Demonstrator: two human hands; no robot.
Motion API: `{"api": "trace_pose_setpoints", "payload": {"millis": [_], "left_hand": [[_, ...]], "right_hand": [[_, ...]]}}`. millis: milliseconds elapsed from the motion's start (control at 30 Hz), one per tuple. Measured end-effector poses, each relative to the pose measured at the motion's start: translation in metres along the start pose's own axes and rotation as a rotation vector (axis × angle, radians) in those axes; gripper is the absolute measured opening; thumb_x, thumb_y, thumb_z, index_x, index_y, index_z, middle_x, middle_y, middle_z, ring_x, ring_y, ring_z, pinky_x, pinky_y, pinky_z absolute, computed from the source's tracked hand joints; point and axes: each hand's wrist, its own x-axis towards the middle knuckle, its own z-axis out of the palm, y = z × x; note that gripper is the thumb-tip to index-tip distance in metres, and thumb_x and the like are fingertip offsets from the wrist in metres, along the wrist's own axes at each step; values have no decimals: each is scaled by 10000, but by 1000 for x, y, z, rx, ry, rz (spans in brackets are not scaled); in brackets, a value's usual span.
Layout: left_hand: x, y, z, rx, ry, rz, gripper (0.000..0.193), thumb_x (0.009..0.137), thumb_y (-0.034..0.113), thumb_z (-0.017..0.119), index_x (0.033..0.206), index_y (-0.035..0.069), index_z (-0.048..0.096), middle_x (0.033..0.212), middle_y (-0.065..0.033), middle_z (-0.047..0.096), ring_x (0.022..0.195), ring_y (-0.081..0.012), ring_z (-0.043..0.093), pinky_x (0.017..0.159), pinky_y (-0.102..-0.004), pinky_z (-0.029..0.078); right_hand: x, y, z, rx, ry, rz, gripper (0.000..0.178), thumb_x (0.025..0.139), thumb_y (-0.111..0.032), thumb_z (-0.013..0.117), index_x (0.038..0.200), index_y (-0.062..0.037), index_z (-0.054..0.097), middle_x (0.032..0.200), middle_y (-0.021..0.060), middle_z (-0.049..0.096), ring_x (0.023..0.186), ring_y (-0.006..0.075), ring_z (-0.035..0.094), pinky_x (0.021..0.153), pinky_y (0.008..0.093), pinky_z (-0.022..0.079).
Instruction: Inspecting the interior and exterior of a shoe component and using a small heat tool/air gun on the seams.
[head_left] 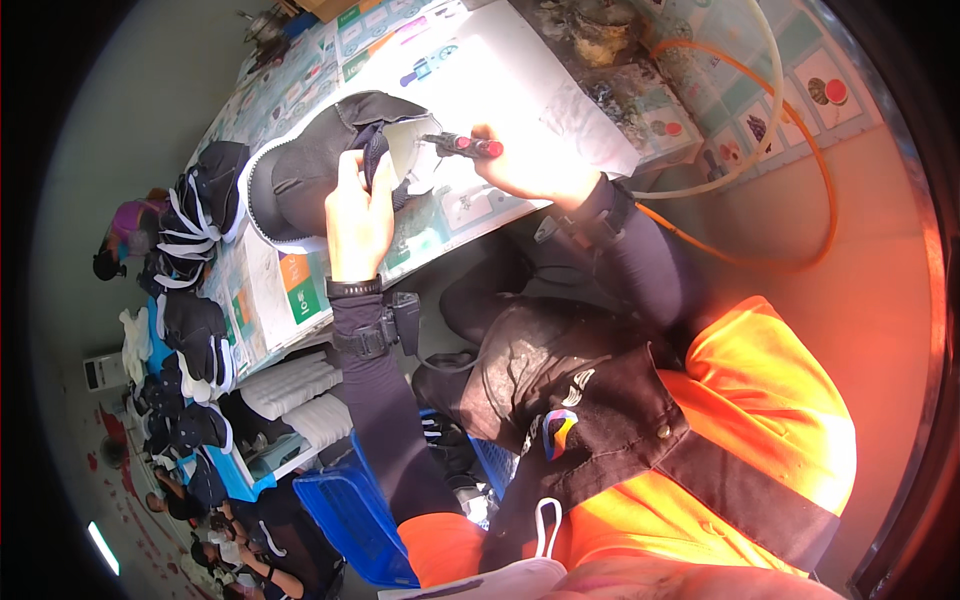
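My left hand (360, 215) is closed on a black shoe (310, 165) with a white sole edge, gripping it near its opening. The shoe is tilted over the table, toe to the left. In my right hand (530, 165) is a small black tool with red ends (463, 145); its exact kind is not clear. The tool's tip is by the shoe's opening, next to a pale, thin piece (425, 170). Strong glare washes out part of my right hand and the table around it.
The table (440, 235) has a printed cover with white sheets on it. An orange hose (828, 200) and a clear hose loop at the right. Black-and-white shoes (200, 330) line the left. A blue crate (350, 510) stands below; several people are at the lower left.
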Motion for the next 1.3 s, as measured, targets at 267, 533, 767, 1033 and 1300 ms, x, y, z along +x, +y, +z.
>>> {"api": "trace_pose_setpoints", "payload": {"millis": [267,533,767,1033,1300], "left_hand": [[-42,7,5,68,19,-24,231,1039,196,608,1143,0,543,742,-192,654,652,-306,686,634,-399,514],[-70,8,19,56,58,-95,271,997,105,598,1235,12,509,829,-169,688,739,-281,711,722,-394,541],[-78,8,23,65,56,-120,304,1020,154,611,1254,9,482,802,-174,677,724,-281,702,707,-395,530],[-80,4,25,51,52,-115,312,1028,178,622,1243,5,476,792,-170,672,716,-262,698,692,-384,527],[-79,6,22,63,42,-92,335,1027,206,614,1247,15,450,882,-271,694,826,-439,726,739,-473,549]], "right_hand": [[-7,-3,-4,1,-30,16,220,854,-163,638,983,-38,765,854,212,711,845,388,713,790,438,567],[-10,-12,-15,-28,-91,-83,214,830,-172,676,971,-45,774,813,185,715,807,361,716,760,433,572],[-5,-16,-22,-16,-243,-46,276,833,-202,658,1002,-19,776,850,199,734,796,341,720,763,423,568],[-10,-9,-24,73,-319,1,286,828,-207,659,1013,-24,777,856,195,736,797,338,717,765,421,565],[-10,-8,-23,106,-318,23,302,821,-215,663,1028,-28,778,860,188,737,794,334,712,767,416,561]]}}
